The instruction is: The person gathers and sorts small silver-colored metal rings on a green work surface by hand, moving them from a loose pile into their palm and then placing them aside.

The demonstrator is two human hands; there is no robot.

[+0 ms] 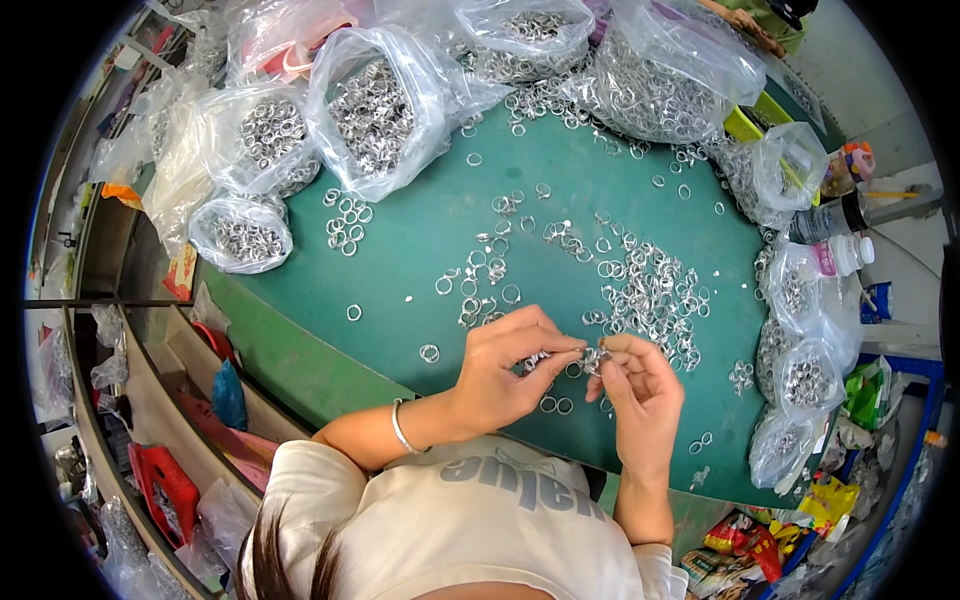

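Between the two hands, above the green tabletop (400, 260), is a small cluster of silver-coloured finger rings (592, 358), too bunched to count. The left hand (508, 366) pinches it with thumb and forefinger nearly together; the right hand (642, 390) holds its other side with curled fingertips. Just beyond the right hand spreads a loose heap of similar rings (650, 300); well past the left hand stands an open, ring-filled clear plastic bag (434, 110).
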